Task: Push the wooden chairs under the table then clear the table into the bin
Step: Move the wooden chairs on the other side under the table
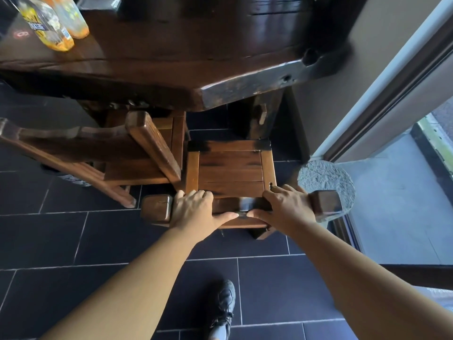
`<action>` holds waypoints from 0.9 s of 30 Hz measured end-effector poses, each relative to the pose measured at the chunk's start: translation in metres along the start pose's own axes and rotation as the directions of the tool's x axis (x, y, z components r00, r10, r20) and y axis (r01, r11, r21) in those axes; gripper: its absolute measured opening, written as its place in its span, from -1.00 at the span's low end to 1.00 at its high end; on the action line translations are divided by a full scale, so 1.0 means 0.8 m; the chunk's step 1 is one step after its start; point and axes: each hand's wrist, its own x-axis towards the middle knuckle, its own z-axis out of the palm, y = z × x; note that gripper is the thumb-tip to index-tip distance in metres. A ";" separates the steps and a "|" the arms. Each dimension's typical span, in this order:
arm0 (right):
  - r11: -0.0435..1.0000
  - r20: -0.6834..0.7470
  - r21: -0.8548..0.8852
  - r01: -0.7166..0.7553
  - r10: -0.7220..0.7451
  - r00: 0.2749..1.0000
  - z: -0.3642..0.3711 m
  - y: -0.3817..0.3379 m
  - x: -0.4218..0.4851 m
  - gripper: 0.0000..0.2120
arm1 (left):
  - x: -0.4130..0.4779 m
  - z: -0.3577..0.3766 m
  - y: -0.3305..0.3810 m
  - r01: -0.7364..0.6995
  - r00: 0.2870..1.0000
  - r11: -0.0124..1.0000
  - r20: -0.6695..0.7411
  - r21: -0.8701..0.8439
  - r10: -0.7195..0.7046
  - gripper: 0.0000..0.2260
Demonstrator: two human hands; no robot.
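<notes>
Wooden chair (230, 168) stands at the near right corner of the table (245, 89), seat pointing under. Left hand (196, 207) and right hand (286, 204) each curl over its back rail (241, 204), which runs crosswise; the push lies straight ahead.

Both arms out straight, forward and down, forearms bare. Left hand (196, 208) and right hand (288, 207) side by side, palms down on the chair top rail (228, 204). Fingers curl over its far edge; thumbs lie along the near face, tips pointing at each other, almost touching. One foot in a dark shoe (221, 310) sits low between the arms.
</notes>
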 end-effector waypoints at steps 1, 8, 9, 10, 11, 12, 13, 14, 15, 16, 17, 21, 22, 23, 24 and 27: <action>1.000 -0.002 0.000 0.005 -0.005 1.000 -0.001 0.002 0.011 -0.44 | 0.010 -0.002 -0.003 0.002 1.000 1.000 0.002 0.001 -0.002 -0.23; 1.000 0.041 0.011 0.021 -0.021 0.999 -0.016 0.008 0.093 -0.39 | 0.082 -0.012 -0.032 -0.002 0.999 1.000 -0.039 0.007 0.002 -0.28; 1.000 0.051 0.009 0.022 -0.023 0.998 -0.016 0.009 0.104 -0.41 | 0.092 -0.012 -0.035 0.000 0.999 1.000 -0.041 0.007 0.001 -0.28; 1.000 0.059 0.007 0.024 -0.024 0.998 -0.016 0.011 0.115 -0.40 | 0.101 -0.013 -0.038 0.001 0.999 1.000 -0.041 0.006 -0.001 -0.28; 1.000 0.061 0.007 0.023 -0.023 0.998 -0.017 0.013 0.124 -0.37 | 0.110 -0.014 -0.040 0.004 0.999 1.000 -0.038 0.010 -0.004 -0.27; 1.000 0.058 0.006 0.021 -0.021 0.998 -0.016 0.016 0.133 -0.34 | 0.119 -0.015 -0.041 0.007 0.999 1.000 -0.032 0.012 -0.007 -0.26; 1.000 0.053 0.003 0.022 -0.023 0.998 -0.016 0.019 0.141 -0.33 | 0.127 -0.015 -0.042 0.012 1.000 1.000 -0.027 0.012 -0.012 -0.25; 1.000 0.052 -0.001 0.024 -0.024 0.998 -0.016 0.021 0.150 -0.35 | 0.135 -0.016 -0.043 0.015 1.000 1.000 -0.025 0.009 -0.014 -0.25; 1.000 0.053 -0.004 0.025 -0.025 0.998 -0.017 0.023 0.157 -0.38 | 0.143 -0.018 -0.045 0.014 1.000 1.000 -0.025 0.005 -0.014 -0.25; 1.000 0.058 -0.006 0.026 -0.026 0.998 -0.017 0.025 0.164 -0.41 | 0.149 -0.019 -0.046 0.014 1.000 1.000 -0.025 0.001 -0.014 -0.25; 1.000 0.066 -0.009 0.026 -0.026 0.998 -0.018 0.026 0.171 -0.41 | 0.156 -0.021 -0.047 0.013 1.000 1.000 -0.029 -0.001 -0.013 -0.25; 1.000 0.083 0.004 0.003 -0.004 0.997 -0.023 0.033 0.196 -0.37 | 0.182 -0.024 -0.052 0.009 0.999 1.000 -0.046 0.015 -0.009 -0.23; 1.000 0.086 0.006 0.001 -0.002 0.996 -0.024 0.034 0.202 -0.37 | 0.188 -0.024 -0.053 0.009 0.999 1.000 -0.047 0.020 -0.008 -0.23; 1.000 0.088 0.006 0.002 -0.002 0.996 -0.025 0.034 0.207 -0.36 | 0.194 -0.025 -0.054 0.009 0.999 1.000 -0.050 0.022 -0.008 -0.23; 1.000 0.088 0.009 -0.001 0.001 0.996 -0.026 0.035 0.213 -0.37 | 0.201 -0.026 -0.055 0.006 0.999 1.000 -0.052 0.024 -0.005 -0.24; 1.000 0.093 0.017 -0.018 0.016 0.996 -0.027 0.039 0.233 -0.36 | 0.220 -0.029 -0.060 0.000 0.998 1.000 -0.057 0.027 0.002 -0.25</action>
